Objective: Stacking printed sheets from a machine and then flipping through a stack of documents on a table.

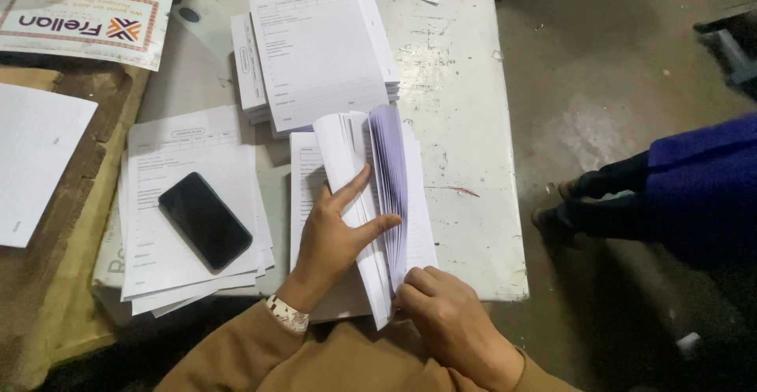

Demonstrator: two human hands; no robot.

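On the desk (465, 124), just right of the black phone (205, 220), lies the pad of printed forms (347, 203) that I am working through. My left hand (335, 234) lies flat on the turned-over leaves, thumb and forefinger spread, pinning them down so they do not spring back. My right hand (449, 317) sits at the near edge of the pad, fingers curled onto the corner of the sheets that stand fanned upright; its grip is a light pinch on that edge, not a clench.

I judge the step to be flicking through the leaves one at a time. To do it well, I keep the left palm firm but let the thumb slide so each released sheet tucks beneath it, and I feed from the right corner with small rolls of the fingertip, so no two leaves stick together.

The phone rests on a loose sheaf of forms (189, 203). Beyond the phone, farther from me, stands a stack of finished pads (315, 53). Far right of the phone, off the desk, another person's dark blue sleeve (702, 179) shows above the floor.
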